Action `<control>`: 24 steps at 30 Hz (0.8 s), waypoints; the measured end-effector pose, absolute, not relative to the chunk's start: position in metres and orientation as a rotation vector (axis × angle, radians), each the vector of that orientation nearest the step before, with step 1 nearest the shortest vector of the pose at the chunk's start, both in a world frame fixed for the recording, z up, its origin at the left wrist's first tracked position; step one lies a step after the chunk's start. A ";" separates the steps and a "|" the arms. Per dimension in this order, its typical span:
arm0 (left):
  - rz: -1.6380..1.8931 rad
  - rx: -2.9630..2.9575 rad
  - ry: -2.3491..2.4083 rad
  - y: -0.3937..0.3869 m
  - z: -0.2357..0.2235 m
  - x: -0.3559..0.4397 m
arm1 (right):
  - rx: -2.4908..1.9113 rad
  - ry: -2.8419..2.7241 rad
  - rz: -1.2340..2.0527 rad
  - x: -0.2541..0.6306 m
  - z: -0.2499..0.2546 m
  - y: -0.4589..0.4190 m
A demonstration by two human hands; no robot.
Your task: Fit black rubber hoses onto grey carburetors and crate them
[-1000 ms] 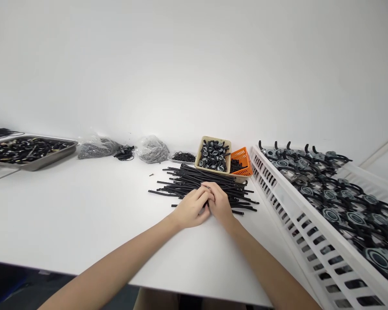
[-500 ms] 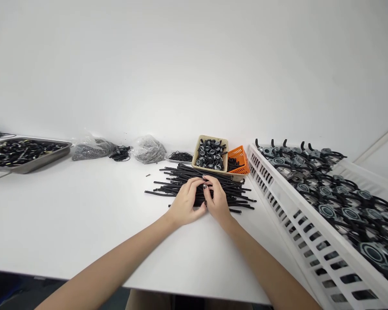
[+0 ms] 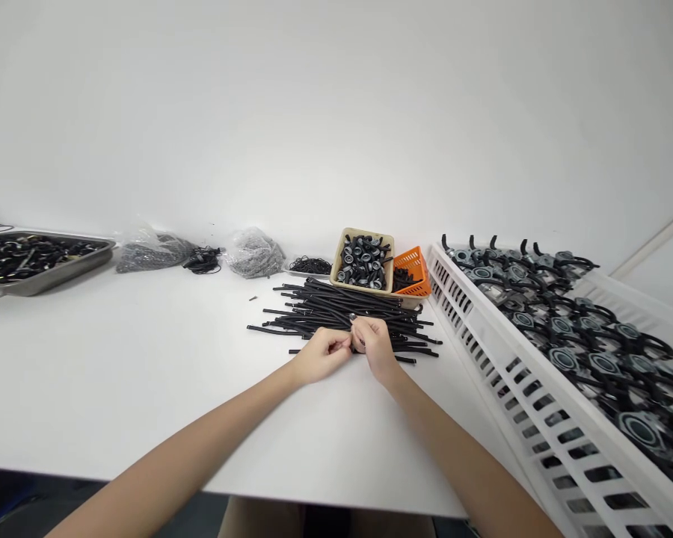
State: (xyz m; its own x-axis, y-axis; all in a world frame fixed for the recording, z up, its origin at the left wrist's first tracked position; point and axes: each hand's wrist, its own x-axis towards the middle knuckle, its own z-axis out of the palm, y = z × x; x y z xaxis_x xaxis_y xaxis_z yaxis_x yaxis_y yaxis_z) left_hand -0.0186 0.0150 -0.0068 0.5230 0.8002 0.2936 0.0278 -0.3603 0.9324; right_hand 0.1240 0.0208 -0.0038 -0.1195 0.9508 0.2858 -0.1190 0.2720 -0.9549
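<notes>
My left hand and my right hand meet at the front edge of a pile of black tubes on the white table. Both are closed, with fingertips pinched together and touching or nearly touching each other. Whatever sits between the fingers is too small and covered to name. The tubes lie roughly side by side, pointing left and right, behind and under my hands. Just behind the pile stands a cream basket of black and grey ring-ended parts. An orange basket with small black pieces leans at its right.
A long white slotted crate full of black and grey assemblies borders the right side. Along the wall lie a clear bag, another bag, black cords and a small tray of black rings. A metal tray stands far left.
My fingers have curled in from a looser, arched pose to a tight pinch, and my left fingers have drawn down toward me. The view has shifted slightly.
</notes>
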 end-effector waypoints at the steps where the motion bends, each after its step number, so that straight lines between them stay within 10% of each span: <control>1: 0.935 1.712 0.652 0.016 -0.009 -0.018 | -0.807 -1.311 1.286 0.124 -0.003 0.021; 11: 0.517 1.250 0.303 0.009 0.012 -0.024 | -0.272 -1.326 2.156 0.142 0.008 0.018; 24: 0.115 1.256 0.145 0.007 0.008 -0.027 | -0.203 -1.686 2.468 0.142 -0.004 0.017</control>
